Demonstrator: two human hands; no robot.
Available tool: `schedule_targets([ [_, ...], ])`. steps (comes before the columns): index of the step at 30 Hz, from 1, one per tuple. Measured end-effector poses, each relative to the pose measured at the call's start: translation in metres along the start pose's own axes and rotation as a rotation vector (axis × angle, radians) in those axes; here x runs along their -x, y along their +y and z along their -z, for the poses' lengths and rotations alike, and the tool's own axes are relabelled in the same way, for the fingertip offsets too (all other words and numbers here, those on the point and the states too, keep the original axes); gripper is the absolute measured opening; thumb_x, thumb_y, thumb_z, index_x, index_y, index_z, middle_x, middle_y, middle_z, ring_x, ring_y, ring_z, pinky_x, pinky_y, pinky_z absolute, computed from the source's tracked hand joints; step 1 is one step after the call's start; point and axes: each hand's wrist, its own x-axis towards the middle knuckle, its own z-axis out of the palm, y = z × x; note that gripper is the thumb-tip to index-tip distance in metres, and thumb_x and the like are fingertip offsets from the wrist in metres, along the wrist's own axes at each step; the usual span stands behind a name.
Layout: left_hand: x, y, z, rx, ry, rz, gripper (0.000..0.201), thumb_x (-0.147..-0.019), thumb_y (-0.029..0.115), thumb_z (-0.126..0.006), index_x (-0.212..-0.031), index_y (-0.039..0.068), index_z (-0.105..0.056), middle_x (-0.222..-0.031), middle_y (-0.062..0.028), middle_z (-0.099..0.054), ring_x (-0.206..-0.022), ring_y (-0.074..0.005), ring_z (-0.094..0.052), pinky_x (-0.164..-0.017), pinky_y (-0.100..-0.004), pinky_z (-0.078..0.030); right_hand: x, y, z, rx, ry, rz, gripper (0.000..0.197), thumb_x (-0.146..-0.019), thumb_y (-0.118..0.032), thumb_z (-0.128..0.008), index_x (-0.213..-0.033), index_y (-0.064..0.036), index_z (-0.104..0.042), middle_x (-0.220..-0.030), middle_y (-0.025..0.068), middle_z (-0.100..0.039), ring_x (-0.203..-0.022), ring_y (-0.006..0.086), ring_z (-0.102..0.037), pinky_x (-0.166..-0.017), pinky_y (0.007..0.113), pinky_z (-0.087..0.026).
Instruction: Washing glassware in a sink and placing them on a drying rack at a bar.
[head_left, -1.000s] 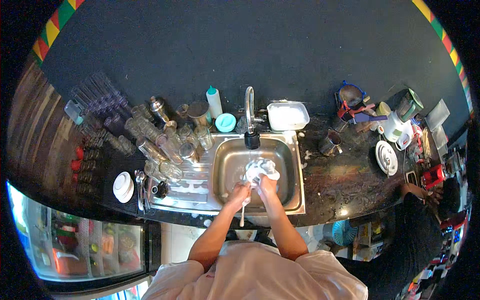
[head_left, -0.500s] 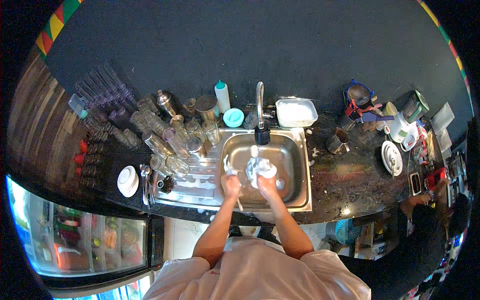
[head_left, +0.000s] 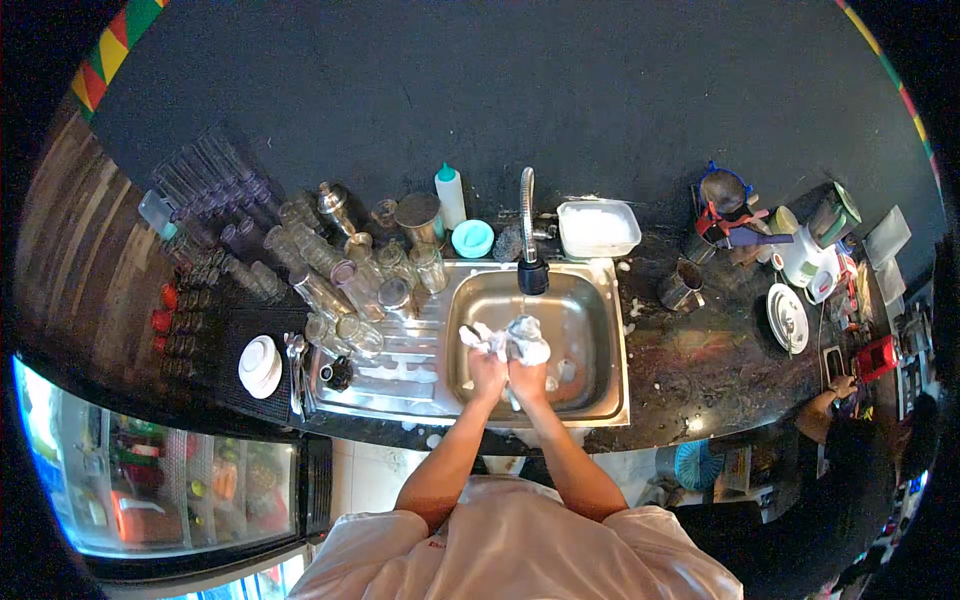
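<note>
Over the sink basin point(head_left: 590, 345), my two hands are close together. My left hand point(head_left: 487, 374) is closed round a slim utensil point(head_left: 481, 338) whose upper end is white with foam; its kind is hard to make out. My right hand point(head_left: 528, 380) grips a foam-covered sponge point(head_left: 527, 342), grey and white, right beside the utensil. The black-headed faucet point(head_left: 532, 277) hangs just beyond the hands. Suds lie on the basin floor. Foam and fingers hide where the two held things touch.
Several glasses point(head_left: 360, 335) crowd the drainboard point(head_left: 395, 385) at left. White saucers point(head_left: 259, 366) and spoons point(head_left: 297, 360) lie further left. Behind the sink stand a turquoise bowl point(head_left: 473, 239) and a tub of suds point(head_left: 599, 228). A metal pitcher point(head_left: 682, 287) is at right; another person's hand point(head_left: 843, 385) shows far right.
My hands have come together: the left moved right with the utensil, bringing it against or close to the foamy sponge. The whole view has shifted slightly. The other person's hand moved lower.
</note>
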Motion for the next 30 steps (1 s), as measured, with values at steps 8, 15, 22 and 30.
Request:
schedule_targets([
  [8, -0.015, -0.013, 0.027, -0.401, -0.373, 0.177, 0.015, -0.082, 0.017, -0.05, -0.076, 0.003, -0.053, -0.06, -0.0076, -0.052, -0.052, -0.0147, -0.05, -0.047, -0.0299, -0.04, -0.01, 0.019, 0.069, 0.185, -0.005, -0.151, 0.022, -0.068, -0.013, -0.057, -0.087, -0.0015, -0.058, -0.082, 0.0103, -0.06, -0.076, 0.0202, -0.057, -0.07, 0.032, -0.045],
  [15, -0.004, -0.017, 0.018, -0.597, -0.719, -0.205, 0.013, -0.08, 0.01, -0.048, -0.079, -0.001, -0.054, -0.06, -0.0077, -0.053, -0.052, -0.0149, -0.048, -0.047, -0.0291, -0.039, -0.029, -0.024, 0.077, -0.323, -0.265, -0.454, 0.016, -0.068, -0.002, -0.061, -0.083, 0.0021, -0.06, -0.074, 0.0015, -0.059, -0.066, 0.0082, -0.052, -0.059, 0.022, -0.042],
  [22, 0.004, 0.003, 0.003, -0.515, -0.856, 0.066, 0.012, -0.084, 0.011, -0.046, -0.089, 0.003, -0.054, -0.062, 0.0003, -0.05, -0.05, -0.0101, -0.044, -0.043, -0.0241, -0.034, -0.039, 0.032, 0.091, 0.061, -0.211, -0.022, 0.019, -0.063, -0.001, -0.056, -0.082, -0.0033, -0.061, -0.071, 0.007, -0.061, -0.067, 0.0167, -0.057, -0.063, 0.027, -0.044],
  [30, 0.009, 0.004, 0.022, -0.044, -0.782, 0.343, 0.009, -0.086, 0.013, -0.047, -0.09, 0.007, -0.052, -0.071, 0.0013, -0.049, -0.054, -0.0047, -0.041, -0.043, -0.0182, -0.032, -0.045, 0.002, 0.102, -0.078, -0.094, -0.043, 0.019, -0.079, -0.011, -0.049, -0.092, -0.0028, -0.059, -0.082, 0.0061, -0.061, -0.078, 0.0185, -0.058, -0.071, 0.029, -0.045],
])
